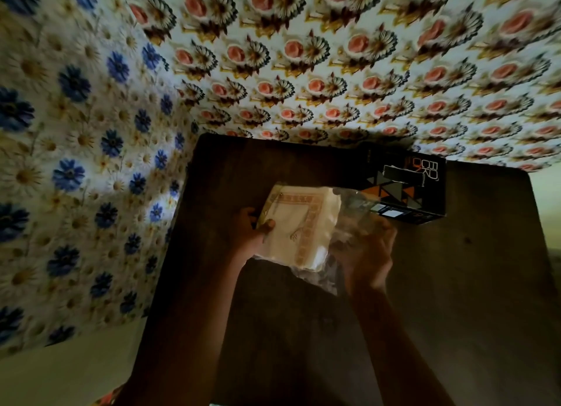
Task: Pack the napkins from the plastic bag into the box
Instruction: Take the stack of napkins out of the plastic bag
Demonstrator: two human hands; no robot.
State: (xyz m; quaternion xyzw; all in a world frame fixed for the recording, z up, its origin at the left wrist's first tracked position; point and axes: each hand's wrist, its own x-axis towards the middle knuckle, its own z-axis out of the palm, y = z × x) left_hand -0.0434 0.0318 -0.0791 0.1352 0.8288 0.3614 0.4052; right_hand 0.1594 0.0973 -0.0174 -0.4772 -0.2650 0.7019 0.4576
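A stack of cream napkins with an orange patterned border is held above the dark table. My left hand grips the stack's left edge, thumb on top. A clear plastic bag covers the stack's right side, and my right hand is closed on that bag. A black box with orange and grey triangles lies on the table just behind the bag, to the right; whether it is open cannot be told.
Floral wallpaper rises behind the table and on the left wall. The table's left edge runs close to the left wall. A pale floor strip shows past the table's right edge.
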